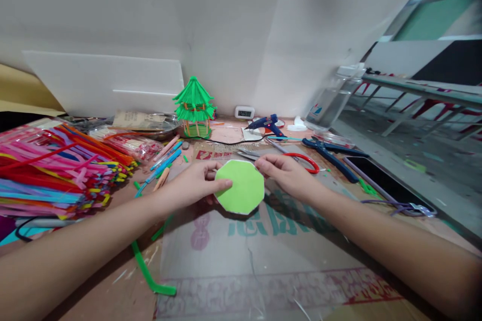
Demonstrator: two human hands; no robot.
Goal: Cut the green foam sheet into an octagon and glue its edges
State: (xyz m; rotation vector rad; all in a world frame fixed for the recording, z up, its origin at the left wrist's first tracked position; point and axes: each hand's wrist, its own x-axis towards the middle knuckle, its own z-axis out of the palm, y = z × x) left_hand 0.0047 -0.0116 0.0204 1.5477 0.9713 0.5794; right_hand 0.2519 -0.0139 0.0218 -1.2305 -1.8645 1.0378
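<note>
A light green octagon with a pale edge (241, 188), of card or foam board, is held up above the table in the head view. My left hand (211, 180) grips its left side, thumb on the green face and the other fingers behind. At its upper right edge my right hand (276, 168) is closed, with thumb and forefinger pinched against the rim. Just behind lie scissors with red handles (307, 160), partly hidden by my right hand. Under both hands spreads a printed cardboard sheet with a clear cover (226, 261).
A green pagoda model (194, 110) stands at the back beside a small digital clock (244, 112). A blue glue gun (265, 124), pliers (331, 158) and a phone (387, 183) lie rightward. Pipe cleaners (56, 170) are heaped left. A water jug (333, 98) stands back right.
</note>
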